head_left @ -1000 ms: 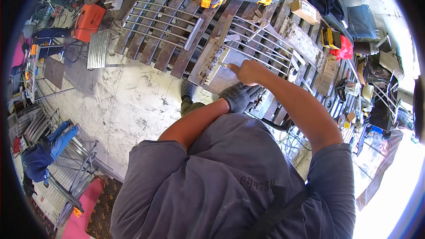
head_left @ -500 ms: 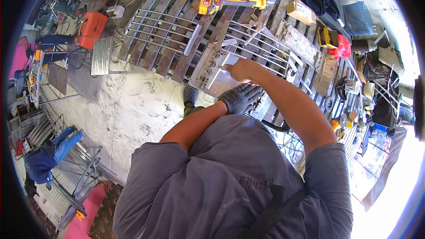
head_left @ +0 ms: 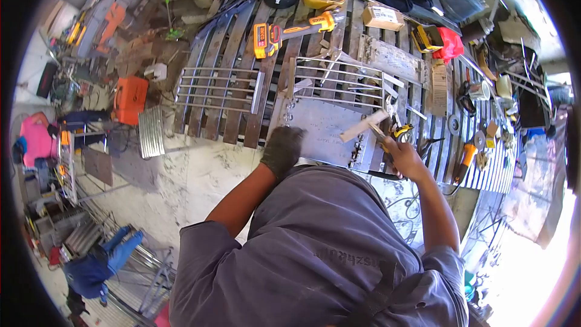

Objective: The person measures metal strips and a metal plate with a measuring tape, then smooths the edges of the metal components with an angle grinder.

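My right hand (head_left: 404,156) is closed in a grasp; my gloved left hand (head_left: 284,150) is at the work's left side, grip indeterminate. The slatted desk (head_left: 239,130) carries a flat metal plate (head_left: 321,122), directly before my torso. A pale strip (head_left: 358,128) extends over its right portion. The right hand holds a tool (head_left: 379,134) that appears to meet the strip. Caution: slack tool grip could let the strip rotate or drop; uneven hand pressure could shift the plate.

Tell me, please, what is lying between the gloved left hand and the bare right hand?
In the head view, a metal plate lies between the left hand and the right hand; a pale strip also shows, overlapping the plate's right part.
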A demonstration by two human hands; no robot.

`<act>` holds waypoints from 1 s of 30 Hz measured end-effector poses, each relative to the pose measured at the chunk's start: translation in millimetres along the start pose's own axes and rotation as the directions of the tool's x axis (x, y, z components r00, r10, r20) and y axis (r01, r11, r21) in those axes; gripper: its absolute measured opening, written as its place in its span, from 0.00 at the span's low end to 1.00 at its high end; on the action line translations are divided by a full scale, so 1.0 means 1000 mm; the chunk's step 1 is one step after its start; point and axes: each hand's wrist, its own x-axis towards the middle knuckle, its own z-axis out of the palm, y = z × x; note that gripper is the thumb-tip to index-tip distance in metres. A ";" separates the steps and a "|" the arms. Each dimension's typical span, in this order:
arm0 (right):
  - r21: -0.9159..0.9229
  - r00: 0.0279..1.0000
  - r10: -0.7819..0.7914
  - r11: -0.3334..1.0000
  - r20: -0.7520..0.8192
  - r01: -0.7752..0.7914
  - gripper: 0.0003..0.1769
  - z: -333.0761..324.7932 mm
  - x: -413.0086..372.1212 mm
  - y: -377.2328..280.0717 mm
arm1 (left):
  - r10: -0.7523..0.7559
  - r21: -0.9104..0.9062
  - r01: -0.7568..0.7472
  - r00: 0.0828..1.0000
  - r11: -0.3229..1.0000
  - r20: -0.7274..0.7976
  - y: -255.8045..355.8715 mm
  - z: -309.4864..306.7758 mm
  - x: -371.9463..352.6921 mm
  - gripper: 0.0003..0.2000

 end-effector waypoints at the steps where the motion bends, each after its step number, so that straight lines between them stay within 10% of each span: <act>1: 0.091 0.998 0.056 0.994 -0.006 -0.056 0.44 0.002 -0.014 0.015 | -0.110 -0.045 0.105 0.987 0.993 -0.115 0.001 -0.031 0.008 0.21; 8: 0.550 0.968 0.211 0.829 -0.137 -0.103 0.43 0.078 -0.071 0.055 | -0.178 -0.118 0.164 0.978 0.979 -0.113 -0.085 -0.038 0.089 0.23; 15: 0.492 0.934 0.311 0.850 -0.176 -0.190 0.41 0.134 -0.113 0.040 | 0.150 0.030 -0.152 0.988 0.988 0.038 -0.068 -0.022 0.172 0.39; 19: 0.344 0.890 0.352 0.906 -0.290 -0.246 0.45 0.134 -0.138 0.046 | 0.106 0.282 -0.246 0.896 0.927 0.432 -0.020 -0.033 0.209 0.49; 22: 0.261 0.843 0.361 0.926 -0.398 -0.273 0.46 0.115 -0.156 0.063 | 0.329 -0.116 -0.318 0.939 0.941 0.096 0.023 -0.042 0.219 0.34; 25: 0.305 0.767 0.422 0.902 -0.483 -0.305 0.45 0.087 -0.173 0.086 | 0.506 -0.540 -0.572 0.814 0.617 -0.285 0.132 -0.179 0.200 0.18; 28: 0.236 0.701 0.448 0.893 -0.554 -0.384 0.45 0.051 -0.172 0.142 | 0.776 -0.255 -0.887 0.460 0.384 -0.432 0.174 -0.307 0.160 0.13; 30: 0.246 0.672 0.479 0.875 -0.565 -0.417 0.43 0.021 -0.167 0.170 | 0.789 -0.209 -0.922 0.387 0.326 -0.477 0.184 -0.340 0.134 0.13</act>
